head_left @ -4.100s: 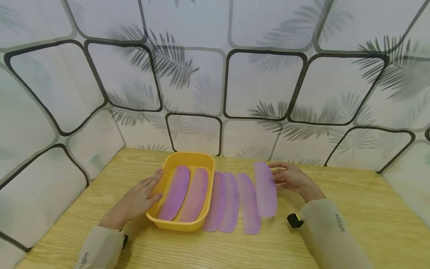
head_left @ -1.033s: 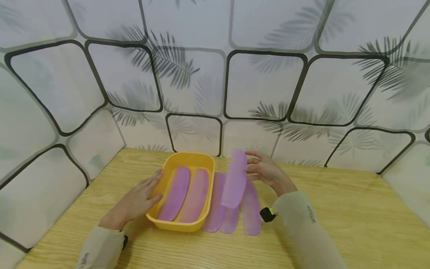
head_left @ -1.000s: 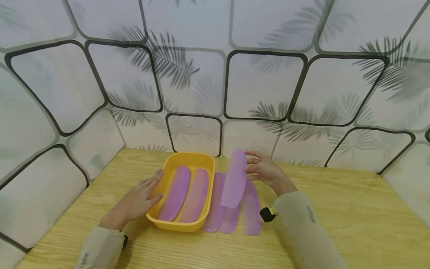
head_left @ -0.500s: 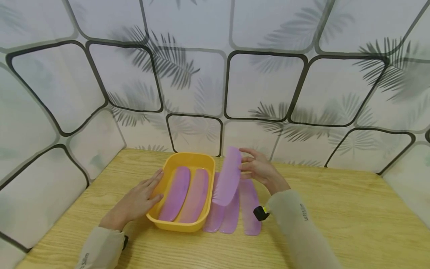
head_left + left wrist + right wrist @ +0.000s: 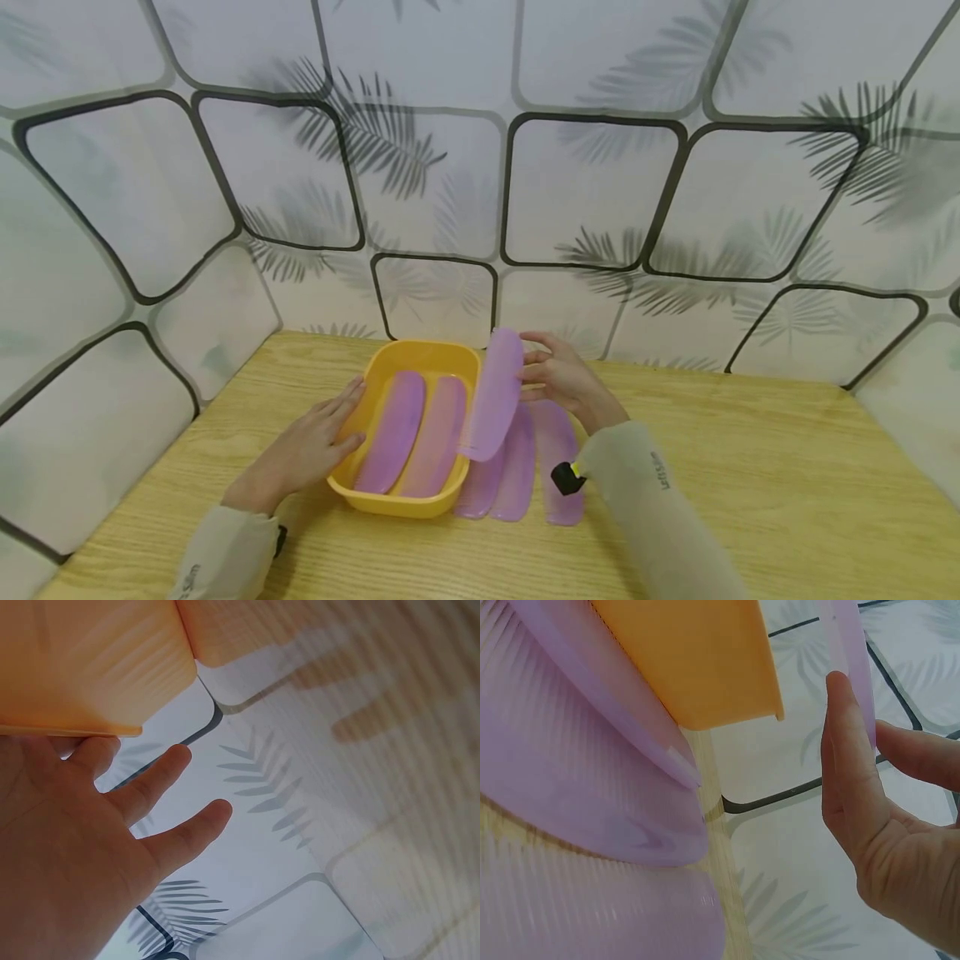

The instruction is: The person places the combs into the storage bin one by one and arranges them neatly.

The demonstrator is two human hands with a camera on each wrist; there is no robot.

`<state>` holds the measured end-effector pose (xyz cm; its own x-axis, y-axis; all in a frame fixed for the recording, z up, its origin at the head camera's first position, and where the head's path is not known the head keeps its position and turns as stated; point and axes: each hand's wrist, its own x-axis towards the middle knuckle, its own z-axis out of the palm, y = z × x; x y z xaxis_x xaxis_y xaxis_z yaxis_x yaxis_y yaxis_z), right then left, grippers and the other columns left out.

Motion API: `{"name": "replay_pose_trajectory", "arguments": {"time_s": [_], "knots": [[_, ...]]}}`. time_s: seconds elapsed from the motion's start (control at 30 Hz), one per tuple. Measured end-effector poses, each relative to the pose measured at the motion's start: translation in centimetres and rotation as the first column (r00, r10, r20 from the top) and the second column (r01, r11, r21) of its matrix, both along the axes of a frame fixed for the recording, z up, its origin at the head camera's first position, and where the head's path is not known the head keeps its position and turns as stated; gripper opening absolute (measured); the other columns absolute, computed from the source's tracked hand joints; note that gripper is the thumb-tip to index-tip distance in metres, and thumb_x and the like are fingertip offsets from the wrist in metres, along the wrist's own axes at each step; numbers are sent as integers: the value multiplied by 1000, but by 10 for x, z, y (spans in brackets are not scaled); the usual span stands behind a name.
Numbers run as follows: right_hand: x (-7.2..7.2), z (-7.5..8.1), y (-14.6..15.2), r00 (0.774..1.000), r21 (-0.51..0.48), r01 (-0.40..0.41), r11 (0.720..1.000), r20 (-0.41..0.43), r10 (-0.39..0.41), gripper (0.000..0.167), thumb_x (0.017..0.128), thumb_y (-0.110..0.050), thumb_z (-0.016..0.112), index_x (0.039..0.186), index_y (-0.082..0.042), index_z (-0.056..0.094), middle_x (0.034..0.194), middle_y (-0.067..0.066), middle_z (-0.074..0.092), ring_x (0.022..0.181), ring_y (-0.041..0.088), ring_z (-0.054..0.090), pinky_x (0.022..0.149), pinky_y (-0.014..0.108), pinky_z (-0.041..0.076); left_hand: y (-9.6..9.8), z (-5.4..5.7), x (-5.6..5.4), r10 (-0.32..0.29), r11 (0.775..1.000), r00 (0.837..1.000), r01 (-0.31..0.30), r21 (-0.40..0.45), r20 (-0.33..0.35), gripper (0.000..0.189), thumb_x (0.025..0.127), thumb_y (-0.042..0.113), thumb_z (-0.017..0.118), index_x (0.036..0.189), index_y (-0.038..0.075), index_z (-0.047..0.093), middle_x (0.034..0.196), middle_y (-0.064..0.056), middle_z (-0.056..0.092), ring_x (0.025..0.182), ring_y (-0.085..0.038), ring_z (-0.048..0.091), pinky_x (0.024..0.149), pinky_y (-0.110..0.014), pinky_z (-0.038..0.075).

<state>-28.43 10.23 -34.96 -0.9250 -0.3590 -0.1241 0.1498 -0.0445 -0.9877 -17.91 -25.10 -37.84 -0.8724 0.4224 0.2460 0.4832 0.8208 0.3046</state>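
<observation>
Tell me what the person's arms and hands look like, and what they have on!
The left hand and right hand wear no gloves. The left sleeve and right sleeve are pale beige with dark writing. A small black block with a yellow bit sits by the right sleeve's end; something black peeks out by the left one's.

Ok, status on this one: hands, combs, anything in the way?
Right hand pinching purple comb, held up near right rim of yellow tray. Left hand at tray's left rim. Two combs inside, three more on table. No obstruction visible.
</observation>
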Motion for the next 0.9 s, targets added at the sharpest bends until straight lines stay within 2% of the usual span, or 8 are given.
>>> {"name": "replay_pose_trajectory", "arguments": {"time_s": [0.2, 0.47, 0.73, 0.9], "knots": [[-2, -3, -6, 1000, -22, 5, 1000, 15, -5, 70, 93, 17, 52, 156, 0, 27, 109, 13, 55, 82, 16, 62, 67, 34, 61, 0, 0, 0, 1, 1000, 1000, -1, -1, 1, 63, 101, 19, 59, 151, -13, 35, 158, -27, 33, 134, -50, 44, 107, -62, 38], [-4, -4, -12, 999, -14, 31, 999, 27, -31, 68, 93, 16, 52, 155, 1, 29, 99, 9, 58, 80, 16, 62, 65, 34, 61, 1, 0, -1, -2, 1000, 1000, 2, 3, 2, 64, 101, 18, 59, 151, -13, 35, 158, -28, 32, 134, -50, 44, 107, -62, 38], [-5, -2, -23, 998, 39, 59, 998, 14, -59, 66, 92, 15, 51, 154, 0, 33, 110, 18, 56, 78, 20, 62, 63, 33, 59, 1, 0, 0, 1, 1000, 1000, -1, 7, 7, 64, 101, 18, 60, 151, -13, 35, 158, -28, 32, 134, -50, 45, 107, -62, 38], [-4, -1, -32, 996, 24, 86, 996, 0, -86, 66, 91, 17, 52, 152, 0, 35, 104, 16, 57, 76, 21, 63, 63, 33, 59, 0, 0, -1, -4, 1000, 1000, 3, 7, 2, 63, 101, 18, 60, 151, -13, 35, 158, -29, 32, 134, -50, 44, 107, -62, 38]]}}
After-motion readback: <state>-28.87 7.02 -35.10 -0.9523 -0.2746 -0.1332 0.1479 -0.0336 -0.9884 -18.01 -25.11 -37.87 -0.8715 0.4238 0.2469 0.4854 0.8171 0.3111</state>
